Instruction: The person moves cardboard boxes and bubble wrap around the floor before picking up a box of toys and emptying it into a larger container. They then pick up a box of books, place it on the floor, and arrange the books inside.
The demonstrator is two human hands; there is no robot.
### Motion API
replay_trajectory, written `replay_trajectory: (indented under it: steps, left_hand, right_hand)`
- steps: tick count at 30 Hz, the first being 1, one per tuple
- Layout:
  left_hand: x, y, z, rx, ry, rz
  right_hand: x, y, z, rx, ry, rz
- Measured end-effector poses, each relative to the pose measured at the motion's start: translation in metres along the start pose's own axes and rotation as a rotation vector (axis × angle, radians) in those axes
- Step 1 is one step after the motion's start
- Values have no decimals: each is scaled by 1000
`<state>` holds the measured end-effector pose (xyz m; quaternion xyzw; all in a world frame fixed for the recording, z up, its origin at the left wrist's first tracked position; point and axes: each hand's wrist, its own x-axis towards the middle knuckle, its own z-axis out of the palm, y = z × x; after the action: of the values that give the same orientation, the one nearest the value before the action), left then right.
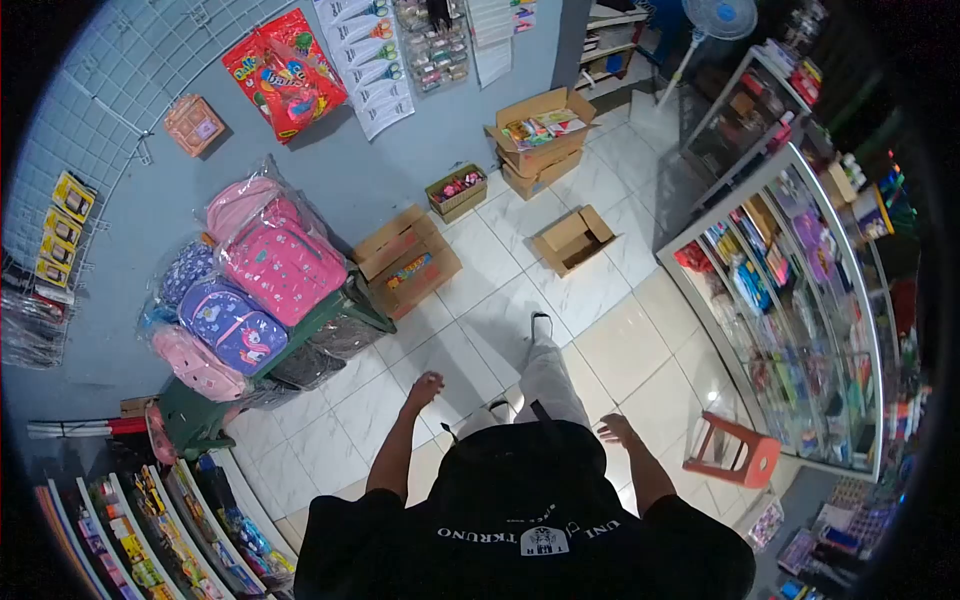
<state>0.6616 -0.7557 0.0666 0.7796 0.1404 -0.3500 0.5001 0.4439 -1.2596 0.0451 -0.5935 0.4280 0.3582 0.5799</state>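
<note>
My left hand [427, 387] hangs over the tiled floor, its fingers loosely bent and a little apart, with nothing visible in it. Out to the right is my right hand [617, 430], fingers spread and empty. Neither hand touches anything. Between them are my black shirt [520, 470] and light trousers [550, 380], one foot forward. An open cardboard box [575, 240] rests on the floor ahead. Nearest my right hand stands a red plastic stool [733, 450].
Wrapped school bags [280, 260] sit on a green table at left, beside a cardboard box [410, 262]. Filled boxes [540, 150] line the back wall. A glass display case [800, 330] borders the right; shelves [150, 530] fill the lower left.
</note>
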Motion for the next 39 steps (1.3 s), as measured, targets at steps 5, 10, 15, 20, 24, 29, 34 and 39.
replay_trajectory:
  steps: [5,10,15,20,24,29,34,39]
  left_hand:
    - [27,-115,1,78,-19,-148]
    - [-4,-65,9,60,-339,-801]
    - [94,-108,-9,146,-71,-298]
    - [254,-7,-52,303,27,-161]
    - [427,-96,-83,526,-66,-128]
    - [551,-93,-86,660,412,-22]
    - [578,-95,-121,852,482,-109]
    - [563,-138,-155,966,463,169]
  right_hand:
    - [114,-126,-41,-81,-33,-7]
    - [237,-227,-82,-189,-36,-26]
    - [398,-319,-86,-324,3,-208]
    - [548,-388,-21,-1128,246,-632]
    - [570,-461,132,-1123,64,-668]
    - [608,-486,344,-1207,-88,-1173]
    - [619,-484,451,-1463,146,-1414]
    - [612,-485,466,-1421,34,-1409]
